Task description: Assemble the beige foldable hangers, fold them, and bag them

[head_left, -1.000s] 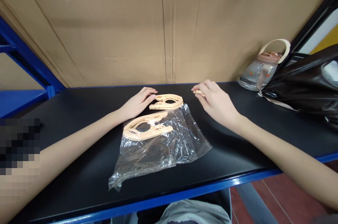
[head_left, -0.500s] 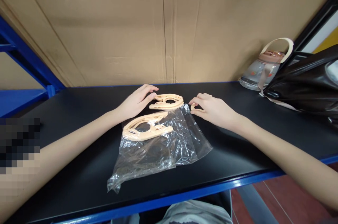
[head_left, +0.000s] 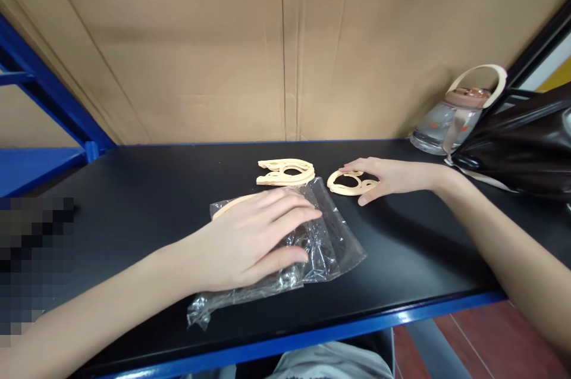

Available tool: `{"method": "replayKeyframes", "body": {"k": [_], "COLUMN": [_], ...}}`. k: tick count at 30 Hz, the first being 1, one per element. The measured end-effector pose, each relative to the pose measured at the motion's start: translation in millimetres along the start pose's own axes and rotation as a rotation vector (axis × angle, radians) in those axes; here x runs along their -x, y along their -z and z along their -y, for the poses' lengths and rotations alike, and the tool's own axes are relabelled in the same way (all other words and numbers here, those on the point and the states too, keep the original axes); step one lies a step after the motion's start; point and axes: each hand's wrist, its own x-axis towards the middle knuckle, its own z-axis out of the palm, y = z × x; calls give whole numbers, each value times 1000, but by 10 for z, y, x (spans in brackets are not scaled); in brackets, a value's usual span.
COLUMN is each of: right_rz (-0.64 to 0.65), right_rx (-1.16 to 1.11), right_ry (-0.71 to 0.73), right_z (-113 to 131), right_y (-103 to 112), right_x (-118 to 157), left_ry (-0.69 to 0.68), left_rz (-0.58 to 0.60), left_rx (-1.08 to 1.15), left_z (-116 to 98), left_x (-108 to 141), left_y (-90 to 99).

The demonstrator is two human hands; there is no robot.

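My left hand (head_left: 263, 236) lies flat over the clear plastic bag (head_left: 345, 251), its fingers stretched out. Under it, a curved beige edge of a folded clothes hanger (head_left: 232, 205) shows; the rest is hidden by the hand. Just beyond the bag rests a second folded beige hanger (head_left: 289, 179) with a round opening. To its right, a third beige hanger (head_left: 335, 186) lies on the black tabletop. My right hand (head_left: 379, 179) reaches over that one's right end, thumb on the near side and fingers on the far side, spread apart.
A clear water bottle (head_left: 439, 126) with a pink lid and looped handle stands at the back right. Beside it is a shiny black bag (head_left: 513, 147). Cardboard (head_left: 200, 58) walls the back. The tabletop has a blue front edge (head_left: 312, 340).
My left hand has come from beside the middle hanger down onto the plastic bag, covering the hanger there. My right hand has slid rightward, uncovering most of the right hanger.
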Motion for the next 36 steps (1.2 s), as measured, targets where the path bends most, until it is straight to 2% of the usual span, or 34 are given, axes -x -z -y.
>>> {"method": "replayKeyframes", "body": {"k": [6,10,16,19,22,24,29,36], "right_rz": [-67,-101,-175,-204,-142,-128,-206,-136], "right_rx": [78,135,-19,20,79,130,239,138], "right_ry": [-85,-71,-164,-54,57,95,118,264], "right_z": [61,97,207,347,468,510,604,903], "right_y": [14,-7,70,100,71,28,-61,-176], "right_x": [54,42,126,207,251,256,260,273], "left_ry": [61,51,111,278,386,389,383,383], "left_rz": [15,29,0,-24,-41,-19,61,30], "left_rx": [0,-10,42,147,227,244,229,179], "left_z": [167,180,240,346,454,500,508,496], "left_x": [57,66,70,84,104,115,121,98], "left_y": [-64,-119,-132,-187,-257,-286,-286,-306]}}
